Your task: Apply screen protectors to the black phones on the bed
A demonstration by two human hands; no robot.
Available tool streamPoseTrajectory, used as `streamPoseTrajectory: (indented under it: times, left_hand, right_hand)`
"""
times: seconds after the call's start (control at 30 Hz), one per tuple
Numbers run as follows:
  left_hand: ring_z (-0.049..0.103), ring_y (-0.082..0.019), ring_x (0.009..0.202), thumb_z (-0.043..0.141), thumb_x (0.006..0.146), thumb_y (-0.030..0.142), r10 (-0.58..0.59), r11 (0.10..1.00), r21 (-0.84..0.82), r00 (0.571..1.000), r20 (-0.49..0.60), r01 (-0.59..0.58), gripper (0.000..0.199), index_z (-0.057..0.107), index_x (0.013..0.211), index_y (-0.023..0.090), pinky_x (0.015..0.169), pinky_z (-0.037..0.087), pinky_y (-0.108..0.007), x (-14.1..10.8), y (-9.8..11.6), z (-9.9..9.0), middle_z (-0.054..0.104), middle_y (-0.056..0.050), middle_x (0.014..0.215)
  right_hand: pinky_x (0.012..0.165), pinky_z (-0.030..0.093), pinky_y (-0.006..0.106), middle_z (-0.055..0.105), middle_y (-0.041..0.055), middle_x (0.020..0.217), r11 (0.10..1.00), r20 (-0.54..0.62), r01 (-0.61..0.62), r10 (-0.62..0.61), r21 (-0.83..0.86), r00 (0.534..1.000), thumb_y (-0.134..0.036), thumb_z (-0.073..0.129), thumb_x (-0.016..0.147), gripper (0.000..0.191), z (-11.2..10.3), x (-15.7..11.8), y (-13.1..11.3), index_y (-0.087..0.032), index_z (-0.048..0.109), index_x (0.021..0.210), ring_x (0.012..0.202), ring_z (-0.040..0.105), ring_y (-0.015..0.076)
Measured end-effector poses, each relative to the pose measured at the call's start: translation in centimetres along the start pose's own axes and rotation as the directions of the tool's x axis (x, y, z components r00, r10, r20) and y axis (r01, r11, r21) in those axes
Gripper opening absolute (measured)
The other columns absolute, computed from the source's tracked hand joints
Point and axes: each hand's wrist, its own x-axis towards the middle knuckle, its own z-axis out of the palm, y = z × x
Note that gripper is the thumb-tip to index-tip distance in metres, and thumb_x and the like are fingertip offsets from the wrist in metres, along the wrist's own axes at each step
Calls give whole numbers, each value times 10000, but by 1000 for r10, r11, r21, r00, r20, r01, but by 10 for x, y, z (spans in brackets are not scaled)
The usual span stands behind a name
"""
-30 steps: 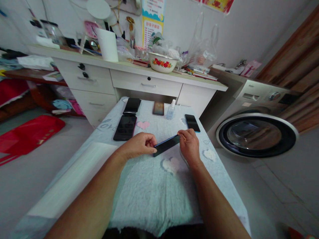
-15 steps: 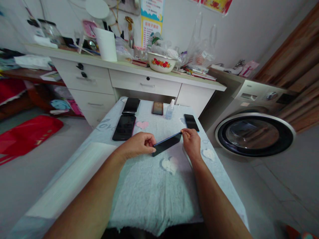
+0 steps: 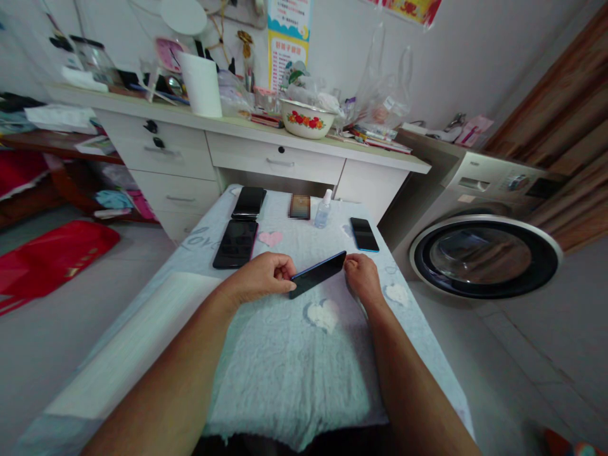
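A dark smartphone point(image 3: 317, 275) with a blue edge is held tilted on its long side over the cloth-covered table point(image 3: 294, 367). My left hand point(image 3: 268, 273) is closed on its left end, thumb below and fingers curled. At the right end, the curled fingers of my right hand point(image 3: 361, 273) meet the phone's edge; their tips are partly hidden. Another smartphone point(image 3: 364, 234) lies flat beyond my right hand. Past my left hand lie a phone with a pinkish edge point(image 3: 235, 244) and a black phone-like item point(image 3: 249, 202).
A clear spray bottle point(image 3: 323, 210) stands near the table's far end beside a blurred-out square item point(image 3: 299, 206). White drawers point(image 3: 280, 158) with a cluttered top stand behind, holding a flowered bowl point(image 3: 308, 120). To the right is a washing machine point(image 3: 484, 256).
My right hand has moved slightly down from the phone's upper right corner, its fingers now more curled. My left hand and the phone have barely moved.
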Motion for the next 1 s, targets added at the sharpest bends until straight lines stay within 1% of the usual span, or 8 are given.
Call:
streamPoseTrajectory:
  times: [0.2,0.33,0.5,0.63,0.83,1.0]
  left_hand:
    - [413,-78,521,659,642,267,10,1000,15,1000,-2,-10,155,563,710,166,488,311,-196,1,-1,0,447,73,554]
    - [411,-77,528,654,649,269,15,1000,13,1000,3,-15,155,560,713,165,494,311,-196,0,-1,0,448,71,561]
    - [416,-80,533,644,657,281,10,1000,17,1000,5,-10,159,555,719,166,503,319,-200,0,-1,-1,455,70,567]
    - [426,-82,544,630,669,281,19,1000,10,1000,9,-19,153,539,721,171,515,329,-202,1,-3,-1,467,66,588]
    - [448,-91,565,614,680,290,33,999,-8,999,5,-33,152,522,730,180,538,348,-207,2,-5,-3,468,65,606]
    - [458,-103,573,609,681,322,33,999,-19,999,8,-33,171,522,732,184,544,354,-215,1,-5,-4,473,60,613]
  right_hand:
    - [630,344,257,678,68,707,998,52,-6,9,-62,999,-135,433,752,286,2,-2,1,-182,706,682,701,579,184]
    - [627,345,257,676,79,712,993,55,13,-7,-114,998,-122,436,758,292,6,-2,3,-175,712,679,701,581,183]
    - [643,362,264,691,100,761,989,62,-4,13,-146,998,-124,431,767,301,8,-1,4,-170,722,703,728,605,194]
    - [664,390,268,709,97,776,997,43,-27,30,-73,999,-134,449,757,288,7,0,3,-181,730,717,759,624,208]
    - [737,437,290,724,79,843,994,-48,-75,79,86,996,-214,485,772,264,10,0,4,-186,741,831,830,643,222]
    - [790,447,324,722,77,871,982,-110,-55,76,178,991,-275,478,789,284,14,1,3,-179,730,880,857,642,229]
